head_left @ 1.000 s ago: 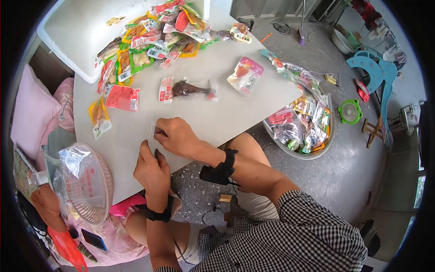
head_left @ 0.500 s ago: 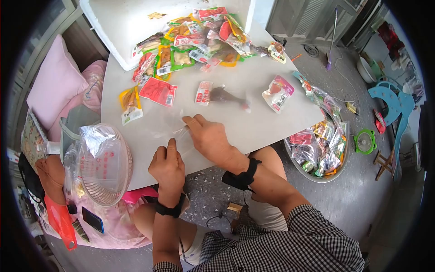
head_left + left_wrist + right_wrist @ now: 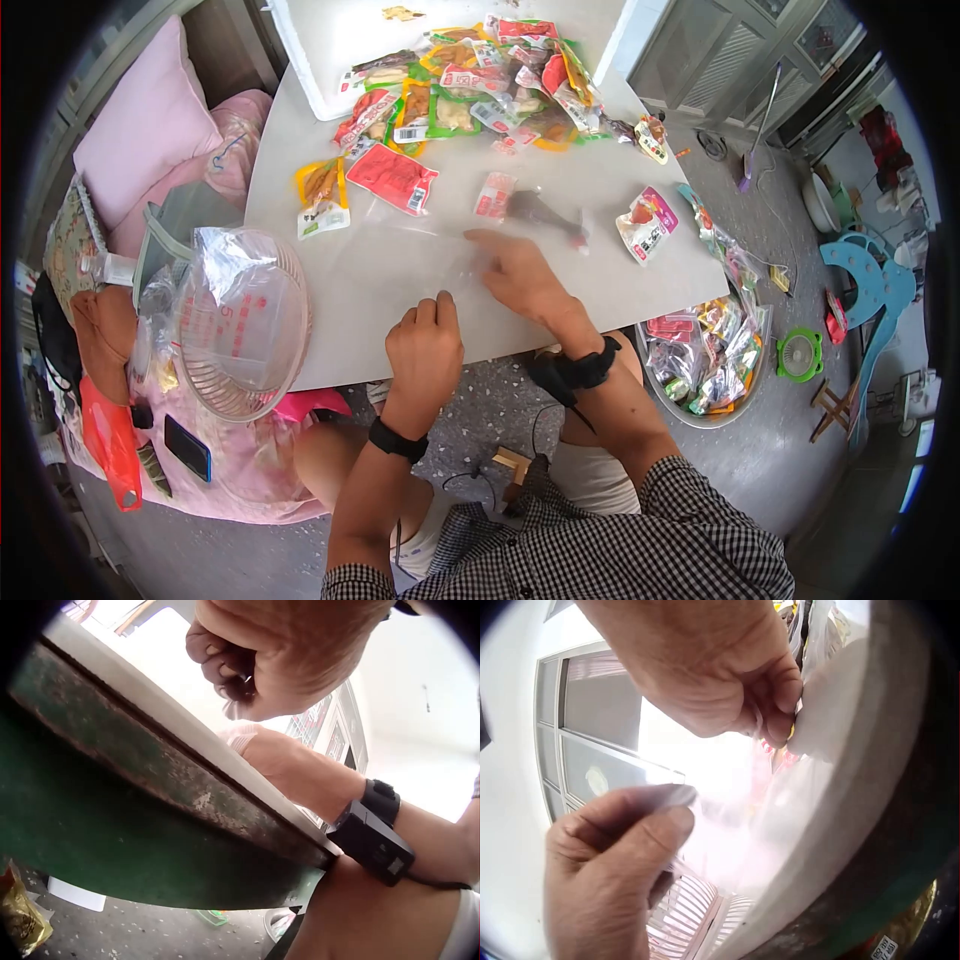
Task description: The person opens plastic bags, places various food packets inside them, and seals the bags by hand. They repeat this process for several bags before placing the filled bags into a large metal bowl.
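Both hands hold a thin clear plastic bag (image 3: 731,832) over the near part of the table. My left hand (image 3: 425,345) pinches one side between thumb and curled fingers, close to the table's front edge. Farther in and to the right, my right hand (image 3: 520,280) pinches the bag with its fingertips, its index finger pointing left in the head view. Just beyond the right hand lies a clear packet with a dark drumstick (image 3: 545,213). A pink-and-white packet (image 3: 647,225) is farther right, and a red packet (image 3: 392,178) lies beyond the bag.
Several food packets (image 3: 455,112) spill from a white foam box (image 3: 305,70) at the back. A basket (image 3: 300,340) with clear bags stands at the left. Down on the right, a metal basin (image 3: 690,420) holds more packets. The table's rim (image 3: 180,742) runs beneath the hands.
The head view has swung, shifting the table rightward and down. The hands have drawn apart; the left one's index finger is now more curled, and the bag spreads between them.
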A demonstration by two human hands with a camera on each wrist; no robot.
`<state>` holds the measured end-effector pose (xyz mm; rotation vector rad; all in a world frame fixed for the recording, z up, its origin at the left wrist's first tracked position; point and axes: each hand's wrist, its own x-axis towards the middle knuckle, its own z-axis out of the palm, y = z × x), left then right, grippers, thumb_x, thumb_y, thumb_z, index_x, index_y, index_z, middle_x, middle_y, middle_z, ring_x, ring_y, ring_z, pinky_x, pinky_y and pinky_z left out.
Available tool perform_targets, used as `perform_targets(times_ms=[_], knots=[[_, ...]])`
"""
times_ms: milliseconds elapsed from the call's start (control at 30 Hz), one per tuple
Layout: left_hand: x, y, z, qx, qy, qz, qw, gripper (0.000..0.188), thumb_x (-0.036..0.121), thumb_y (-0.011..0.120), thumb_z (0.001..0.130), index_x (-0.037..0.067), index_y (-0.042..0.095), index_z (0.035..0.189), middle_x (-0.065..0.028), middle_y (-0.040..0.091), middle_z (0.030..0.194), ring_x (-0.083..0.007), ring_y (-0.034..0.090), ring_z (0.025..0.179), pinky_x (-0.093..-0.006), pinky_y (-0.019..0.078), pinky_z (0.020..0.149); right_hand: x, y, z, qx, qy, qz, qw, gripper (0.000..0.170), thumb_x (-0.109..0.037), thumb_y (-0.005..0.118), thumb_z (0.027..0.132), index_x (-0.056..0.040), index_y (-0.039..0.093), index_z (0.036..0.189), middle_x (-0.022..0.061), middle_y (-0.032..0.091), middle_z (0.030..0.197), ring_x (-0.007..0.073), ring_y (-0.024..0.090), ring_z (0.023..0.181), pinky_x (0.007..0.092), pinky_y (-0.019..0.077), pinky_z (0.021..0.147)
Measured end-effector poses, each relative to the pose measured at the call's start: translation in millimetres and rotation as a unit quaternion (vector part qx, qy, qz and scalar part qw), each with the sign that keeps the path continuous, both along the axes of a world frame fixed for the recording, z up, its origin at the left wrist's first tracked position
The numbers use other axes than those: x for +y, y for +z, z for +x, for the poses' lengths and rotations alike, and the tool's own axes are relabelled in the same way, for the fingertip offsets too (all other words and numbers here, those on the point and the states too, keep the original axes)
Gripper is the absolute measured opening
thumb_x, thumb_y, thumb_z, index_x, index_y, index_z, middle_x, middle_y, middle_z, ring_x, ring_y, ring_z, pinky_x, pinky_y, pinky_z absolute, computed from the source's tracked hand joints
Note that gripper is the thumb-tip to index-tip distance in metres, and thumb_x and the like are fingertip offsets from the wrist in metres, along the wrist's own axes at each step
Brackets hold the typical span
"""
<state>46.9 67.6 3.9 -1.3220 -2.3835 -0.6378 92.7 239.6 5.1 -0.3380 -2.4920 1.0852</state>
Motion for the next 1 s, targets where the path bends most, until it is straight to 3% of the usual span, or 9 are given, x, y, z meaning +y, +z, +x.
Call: perform_targets(times_ms=[167,300,367,433,467,567,667,800,1000], knots=[[-2.7,6.1,-7.5,-0.006,0.022,0.030,0.999,0.021,0.002,0.060,0.073,0.001,0.062,0.094,-0.0088,0.053,0.066,-0.0261,0.056,0.056,-0.0366,0.0445,0.048,39.9,31.9,5.9,0.038,-0.011,-0.410,0.911,0.040,-0.010,0.059,0.078,0.0051,0.057,0.114,0.0074,0.061,0.105,0.0188,0.061,0.084,0.0310,0.0539,0.069],[-7.7,10.2,-9.3,-0.003,0.028,0.028,0.999,0.027,0.002,0.060,0.070,0.001,0.062,0.097,-0.0079,0.053,0.067,-0.0244,0.056,0.056,-0.0348,0.0451,0.048,87.8,14.6,-29.2,0.154,-0.051,-0.493,0.855,0.034,-0.010,0.058,0.082,0.0082,0.056,0.111,0.0116,0.060,0.107,0.0200,0.061,0.086,0.0310,0.0537,0.072],[-9.7,11.3,-13.0,0.004,0.018,0.017,1.000,0.037,0.001,0.059,0.062,-0.001,0.061,0.099,-0.0073,0.053,0.069,-0.0217,0.057,0.058,-0.0315,0.0464,0.048,97.4,19.1,-47.9,0.176,-0.042,-0.509,0.842,0.029,-0.009,0.055,0.085,0.0077,0.056,0.108,0.0125,0.059,0.106,0.0203,0.061,0.087,0.0308,0.0532,0.074],[-9.4,5.8,-13.3,0.003,0.009,0.017,1.000,0.037,0.001,0.060,0.062,-0.001,0.061,0.099,-0.0068,0.054,0.069,-0.0215,0.057,0.057,-0.0315,0.0460,0.047,104.3,24.9,-58.4,0.105,-0.023,-0.118,0.987,0.024,-0.009,0.052,0.088,0.0067,0.056,0.106,0.0114,0.059,0.102,0.0199,0.061,0.088,0.0297,0.0523,0.073],[-9.2,3.8,-13.3,0.003,0.005,0.015,1.000,0.036,0.001,0.060,0.063,-0.001,0.061,0.099,-0.0066,0.054,0.069,-0.0214,0.057,0.057,-0.0315,0.0458,0.047,107.6,27.1,-64.4,0.063,-0.012,0.088,0.994,0.022,-0.008,0.051,0.089,0.0062,0.056,0.105,0.0108,0.059,0.100,0.0198,0.060,0.089,0.0291,0.0519,0.072],[-8.7,3.3,-10.6,-0.025,0.000,0.032,0.999,0.024,0.002,0.059,0.074,0.004,0.064,0.098,-0.0077,0.053,0.065,-0.0258,0.056,0.055,-0.0367,0.0440,0.047,145.2,-17.1,-103.5,0.153,0.048,-0.408,0.899,0.019,-0.010,0.051,0.089,0.0037,0.057,0.100,0.0084,0.059,0.098,0.0185,0.060,0.088,0.0290,0.0503,0.070],[-10.4,4.7,-13.3,-0.028,0.022,0.003,0.999,0.024,0.002,0.059,0.074,0.005,0.064,0.098,-0.0081,0.054,0.066,-0.0263,0.057,0.055,-0.0372,0.0442,0.047,119.6,-4.7,-88.8,0.174,0.018,-0.463,0.869,0.023,-0.012,0.052,0.089,0.0031,0.058,0.105,0.0095,0.060,0.100,0.0169,0.060,0.082,0.0279,0.0486,0.067],[-12.0,5.0,-17.2,-0.048,0.033,0.008,0.998,0.023,0.002,0.059,0.075,0.004,0.063,0.097,-0.0100,0.056,0.066,-0.0286,0.058,0.055,-0.0393,0.0444,0.048,74.0,19.7,-36.5,0.080,-0.038,-0.321,0.943,0.032,-0.020,0.056,0.087,0.0044,0.060,0.107,0.0102,0.062,0.092,0.0154,0.058,0.075,0.0262,0.0464,0.063],[-11.7,2.8,-19.5,-0.076,0.030,0.022,0.996,0.019,0.002,0.058,0.076,0.003,0.064,0.093,-0.0129,0.059,0.068,-0.0323,0.058,0.057,-0.0418,0.0455,0.051,28.6,56.0,45.5,-0.077,-0.121,-0.260,0.955,0.029,-0.017,0.052,0.087,0.0027,0.064,0.103,0.0070,0.061,0.083,0.0129,0.056,0.071,0.0240,0.0453,0.059]])
